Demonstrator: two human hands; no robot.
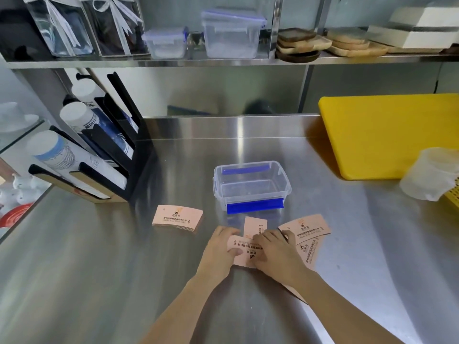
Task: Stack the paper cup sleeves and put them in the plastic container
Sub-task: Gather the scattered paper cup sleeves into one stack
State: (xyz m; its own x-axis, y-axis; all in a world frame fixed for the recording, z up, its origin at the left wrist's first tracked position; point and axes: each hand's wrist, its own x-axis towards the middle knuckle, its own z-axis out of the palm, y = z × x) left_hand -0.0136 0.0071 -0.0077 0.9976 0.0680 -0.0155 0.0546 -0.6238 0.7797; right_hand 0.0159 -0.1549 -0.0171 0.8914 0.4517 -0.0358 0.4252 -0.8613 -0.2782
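Note:
A clear plastic container (250, 187) with blue clips stands open and holds nothing, in the middle of the steel counter. Left of it lies a neat stack of pink paper cup sleeves (176, 218). In front of the container, loose pink sleeves (306, 228) are spread flat, one (254, 225) pointing toward the container. My left hand (219, 252) pinches the left end of one sleeve (244, 252). My right hand (275, 253) presses on its right part and covers other sleeves beneath.
A black cup dispenser rack (99, 155) with paper cups stands at the left. A yellow cutting board (387, 135) and a white plastic tub (432, 172) sit at the right. A shelf above carries lidded containers (232, 33) and wooden trays.

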